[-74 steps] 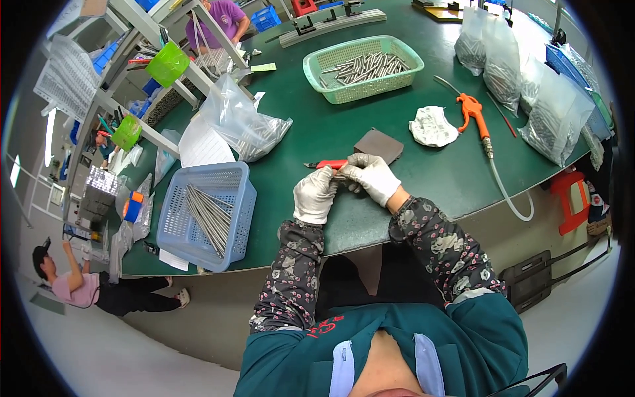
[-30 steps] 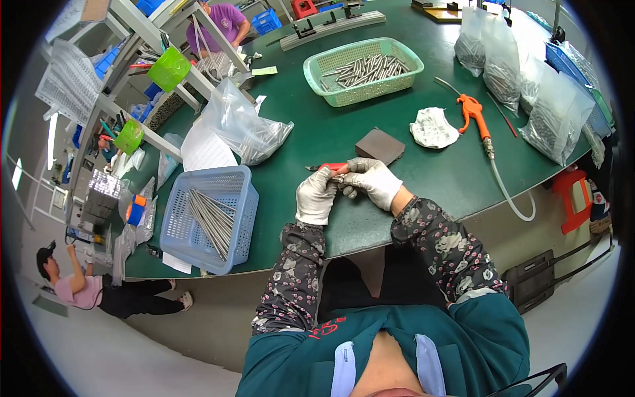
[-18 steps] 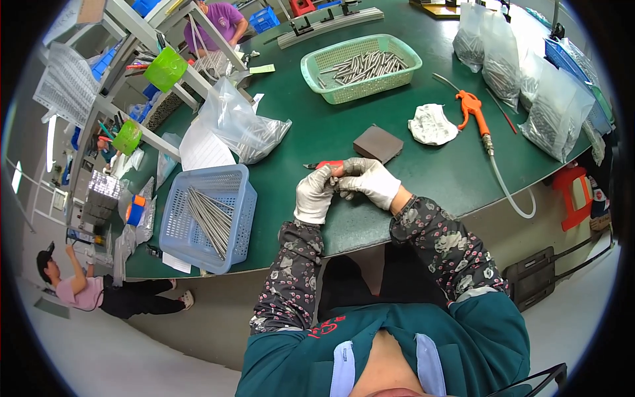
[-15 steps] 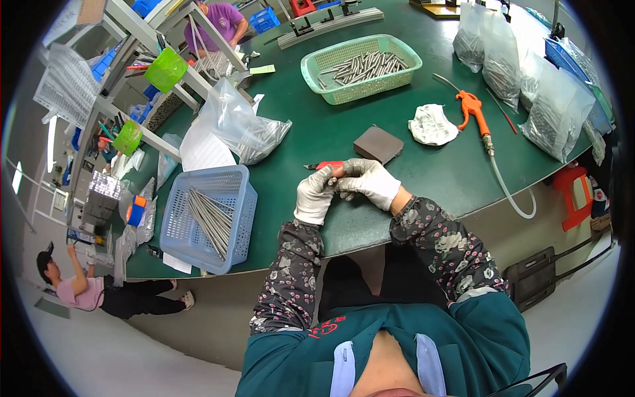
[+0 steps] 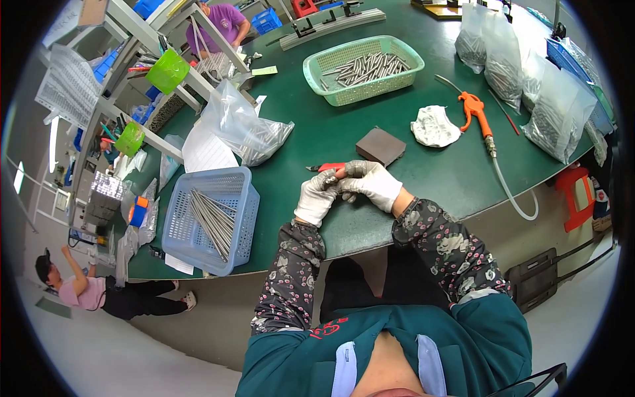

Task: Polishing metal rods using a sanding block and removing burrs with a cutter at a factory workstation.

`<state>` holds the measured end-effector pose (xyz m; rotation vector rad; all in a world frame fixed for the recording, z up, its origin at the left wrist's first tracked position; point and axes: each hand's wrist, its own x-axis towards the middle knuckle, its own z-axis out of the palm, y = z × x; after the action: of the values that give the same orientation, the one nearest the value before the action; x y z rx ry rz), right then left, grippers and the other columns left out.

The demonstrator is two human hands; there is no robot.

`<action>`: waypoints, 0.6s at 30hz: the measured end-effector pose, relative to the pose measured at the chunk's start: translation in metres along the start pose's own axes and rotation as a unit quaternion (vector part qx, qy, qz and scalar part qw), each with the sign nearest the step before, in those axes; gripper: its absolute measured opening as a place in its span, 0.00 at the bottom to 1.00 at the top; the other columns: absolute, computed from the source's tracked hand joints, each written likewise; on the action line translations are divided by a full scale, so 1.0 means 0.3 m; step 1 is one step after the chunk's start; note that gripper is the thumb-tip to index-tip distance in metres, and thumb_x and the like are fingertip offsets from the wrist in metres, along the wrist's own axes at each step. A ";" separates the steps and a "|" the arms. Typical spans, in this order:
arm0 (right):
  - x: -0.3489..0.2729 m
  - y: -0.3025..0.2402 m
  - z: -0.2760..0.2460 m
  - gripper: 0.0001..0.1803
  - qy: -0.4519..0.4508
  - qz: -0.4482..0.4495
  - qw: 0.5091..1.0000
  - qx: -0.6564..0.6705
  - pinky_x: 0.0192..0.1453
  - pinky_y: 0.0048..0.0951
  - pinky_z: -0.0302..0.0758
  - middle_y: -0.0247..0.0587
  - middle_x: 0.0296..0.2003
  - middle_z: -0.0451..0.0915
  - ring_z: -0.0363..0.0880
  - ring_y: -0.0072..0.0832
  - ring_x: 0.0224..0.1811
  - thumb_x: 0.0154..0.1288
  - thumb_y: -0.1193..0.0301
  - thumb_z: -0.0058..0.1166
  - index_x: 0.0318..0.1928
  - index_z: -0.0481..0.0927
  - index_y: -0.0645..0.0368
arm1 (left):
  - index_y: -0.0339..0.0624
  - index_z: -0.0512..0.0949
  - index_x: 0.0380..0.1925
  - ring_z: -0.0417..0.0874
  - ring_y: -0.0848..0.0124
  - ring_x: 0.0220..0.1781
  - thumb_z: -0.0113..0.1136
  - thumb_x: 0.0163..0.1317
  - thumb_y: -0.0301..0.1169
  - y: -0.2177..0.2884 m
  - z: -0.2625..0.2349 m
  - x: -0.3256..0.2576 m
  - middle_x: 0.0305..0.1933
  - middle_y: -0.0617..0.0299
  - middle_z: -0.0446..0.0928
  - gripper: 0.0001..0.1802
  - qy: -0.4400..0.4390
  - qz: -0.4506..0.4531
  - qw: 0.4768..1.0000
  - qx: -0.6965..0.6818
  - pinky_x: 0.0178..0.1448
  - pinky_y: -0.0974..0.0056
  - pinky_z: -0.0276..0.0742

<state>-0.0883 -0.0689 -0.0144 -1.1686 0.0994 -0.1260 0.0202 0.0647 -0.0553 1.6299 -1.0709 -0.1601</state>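
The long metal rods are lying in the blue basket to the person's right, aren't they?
Not quite. The head view shows the blue basket of long metal rods on the person's left, beside the left hand, not the right. The rods do lie inside it.

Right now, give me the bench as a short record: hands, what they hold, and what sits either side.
left hand: white glove, closed around a small metal part, meeting the other hand
right hand: white glove, fingers on the same part
red-handled tool: lies on the green table just beyond the hands
blue basket: to the person's left, holds long metal rods
green basket: far side, holds metal rods
dark block: beyond the right hand
orange air gun: to the right, hose attached
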 end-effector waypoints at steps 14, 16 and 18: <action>0.007 0.016 0.004 0.13 -0.003 0.001 1.000 0.003 0.30 0.18 0.71 0.38 0.27 0.75 0.73 0.20 0.25 0.54 0.76 0.52 0.41 0.71 0.68 | 0.35 0.74 0.41 0.72 0.80 0.30 0.54 0.54 0.19 0.004 0.000 -0.001 0.31 0.66 0.75 0.13 -0.040 -0.097 0.985 -0.134 0.34 0.74 0.70; 0.006 0.013 0.010 0.13 0.003 0.004 1.000 0.005 0.30 0.18 0.71 0.38 0.28 0.75 0.72 0.19 0.25 0.55 0.76 0.52 0.41 0.71 0.69 | 0.35 0.73 0.43 0.72 0.80 0.29 0.54 0.54 0.20 0.008 -0.001 -0.002 0.31 0.66 0.75 0.14 -0.041 -0.095 0.982 -0.155 0.33 0.74 0.70; 0.005 0.011 0.010 0.14 0.007 0.005 1.000 0.004 0.30 0.18 0.71 0.38 0.27 0.74 0.72 0.19 0.25 0.54 0.75 0.53 0.41 0.71 0.67 | 0.35 0.74 0.41 0.73 0.80 0.31 0.55 0.54 0.21 0.010 -0.001 0.001 0.31 0.66 0.76 0.12 -0.044 -0.104 0.979 -0.171 0.35 0.74 0.71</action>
<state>-0.0863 -0.0651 -0.0162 -1.1601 0.1171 -0.1251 0.0189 0.0647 -0.0526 1.4281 -0.8799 -0.5310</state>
